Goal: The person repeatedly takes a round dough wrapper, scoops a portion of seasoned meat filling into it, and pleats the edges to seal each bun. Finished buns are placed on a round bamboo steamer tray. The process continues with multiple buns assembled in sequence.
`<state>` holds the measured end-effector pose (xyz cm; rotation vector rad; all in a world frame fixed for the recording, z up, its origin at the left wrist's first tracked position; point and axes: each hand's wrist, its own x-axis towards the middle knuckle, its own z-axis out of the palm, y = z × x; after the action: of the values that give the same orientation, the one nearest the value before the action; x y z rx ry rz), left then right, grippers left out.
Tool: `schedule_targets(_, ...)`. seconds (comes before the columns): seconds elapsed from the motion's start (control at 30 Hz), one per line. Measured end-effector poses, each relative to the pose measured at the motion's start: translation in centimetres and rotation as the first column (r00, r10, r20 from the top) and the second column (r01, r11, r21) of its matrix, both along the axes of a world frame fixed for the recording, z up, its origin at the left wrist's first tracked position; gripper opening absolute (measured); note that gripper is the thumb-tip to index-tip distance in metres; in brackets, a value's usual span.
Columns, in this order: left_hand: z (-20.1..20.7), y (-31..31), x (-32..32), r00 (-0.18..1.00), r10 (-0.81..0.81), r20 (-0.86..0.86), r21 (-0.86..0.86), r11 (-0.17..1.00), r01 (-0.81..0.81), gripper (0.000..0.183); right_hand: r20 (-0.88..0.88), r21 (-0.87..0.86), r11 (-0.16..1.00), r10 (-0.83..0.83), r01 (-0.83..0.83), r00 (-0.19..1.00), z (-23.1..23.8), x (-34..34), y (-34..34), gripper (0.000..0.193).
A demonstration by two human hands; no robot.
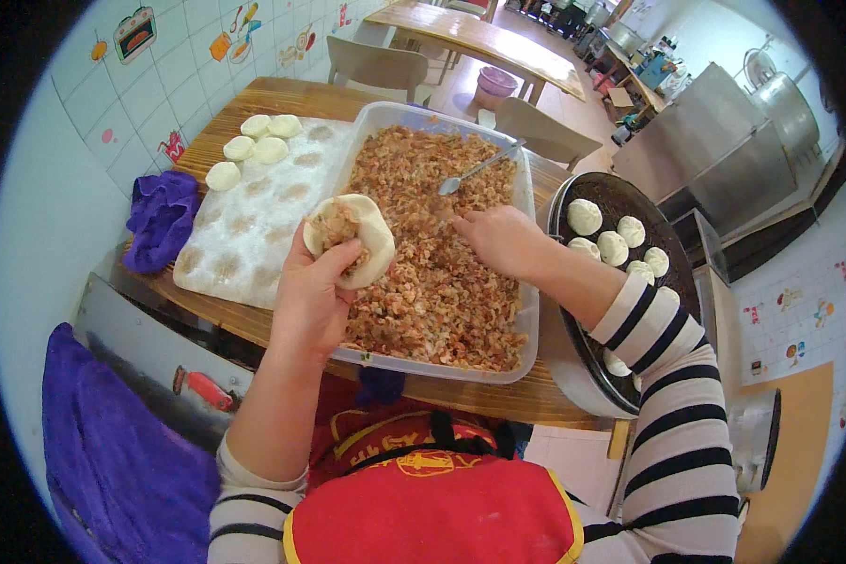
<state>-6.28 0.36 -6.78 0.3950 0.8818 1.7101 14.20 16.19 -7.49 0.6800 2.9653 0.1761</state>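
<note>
In my left hand [318, 287] lies a round dough wrapper [378, 240] with a mound of chopped filling [334, 224] on it; my thumb presses on the filling. My right hand [503, 242] hovers at the right part of a clear plastic tub [533, 320] full of brownish chopped filling [423, 282]. Its fingers are curled together, and whatever they may hold is hidden. Just beyond them a metal spoon [484, 167] rests in the filling, apart from the hand.
Left of the tub, several flat dough rounds [271, 150] sit on a floured white board [244, 235], beside a purple cloth [163, 216]. To the right, a round dark steamer tray [672, 202] carries several pleated buns [614, 248]. Chairs [376, 68] and another table [479, 38] stand beyond.
</note>
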Motion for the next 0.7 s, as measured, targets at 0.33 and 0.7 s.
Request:
schedule_targets(0.33, -1.5, 0.3, -0.6, 1.0, 0.02, -0.011, 0.031, 0.999, -0.02, 0.028, -0.166, -0.543, 0.836, -0.205, 0.085, 0.965, 2.9, 1.2, -6.0, 0.011)
schedule_targets(0.7, 0.4, -0.2, 4.6, 0.714, 0.113, -0.691, 0.09, 0.993, -0.07, 0.052, -0.37, -0.525, 0.85, -0.175, -0.05, 0.912, 10.0, -1.0, -8.5, 0.015)
